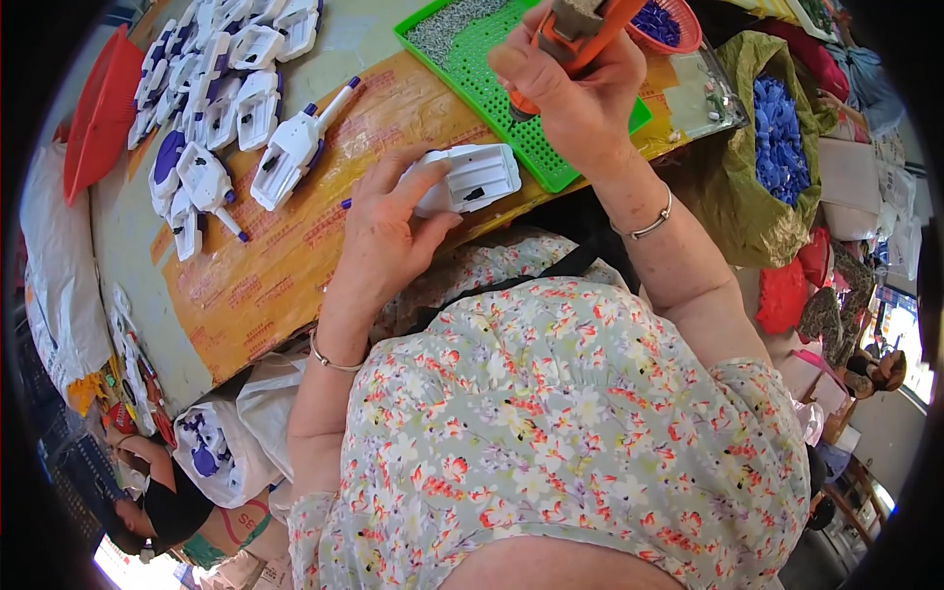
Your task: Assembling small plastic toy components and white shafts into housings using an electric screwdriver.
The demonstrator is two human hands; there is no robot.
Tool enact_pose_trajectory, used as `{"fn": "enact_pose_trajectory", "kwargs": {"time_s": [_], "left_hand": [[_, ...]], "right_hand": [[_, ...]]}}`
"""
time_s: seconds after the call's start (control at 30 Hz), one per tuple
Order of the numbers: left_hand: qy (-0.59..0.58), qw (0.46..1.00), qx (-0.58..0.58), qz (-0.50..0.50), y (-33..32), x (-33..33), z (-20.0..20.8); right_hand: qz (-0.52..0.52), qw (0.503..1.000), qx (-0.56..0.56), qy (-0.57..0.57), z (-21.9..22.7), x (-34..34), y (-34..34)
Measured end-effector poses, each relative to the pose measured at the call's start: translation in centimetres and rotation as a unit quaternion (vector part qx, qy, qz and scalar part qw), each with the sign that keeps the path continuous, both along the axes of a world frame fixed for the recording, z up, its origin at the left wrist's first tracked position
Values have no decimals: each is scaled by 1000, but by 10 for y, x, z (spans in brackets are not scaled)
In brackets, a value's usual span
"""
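left fingers (419, 187) pinching white casing (480, 175) near table edge (258, 344), right fingers (531, 77) wrapping orange driver (612, 31), open room leftward

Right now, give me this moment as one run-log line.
left hand: holding white housing | right hand: gripping orange power driver, apart from housing | nearby: green tray, more white-and-purple housings

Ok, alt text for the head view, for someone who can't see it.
A person's left hand holds a white plastic shell at a table's edge while the right hand grips an orange power driver over a green tray. More white and purple parts lie leftward.
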State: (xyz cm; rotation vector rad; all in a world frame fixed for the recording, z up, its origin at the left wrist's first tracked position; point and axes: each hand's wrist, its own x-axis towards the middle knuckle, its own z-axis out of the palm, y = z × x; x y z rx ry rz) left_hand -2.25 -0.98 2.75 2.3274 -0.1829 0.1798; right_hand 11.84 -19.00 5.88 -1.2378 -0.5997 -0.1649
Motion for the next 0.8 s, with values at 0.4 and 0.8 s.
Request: {"fn": "enact_pose_trajectory", "kwargs": {"time_s": [0.4,0.8], "left_hand": [[8,1000,-9,-9,2,2,6],[10,1000,-26,-12,2,6,5]], "right_hand": [[102,984,103,-104,29,-16,0],[103,994,4,33,35,-36,16]]}}
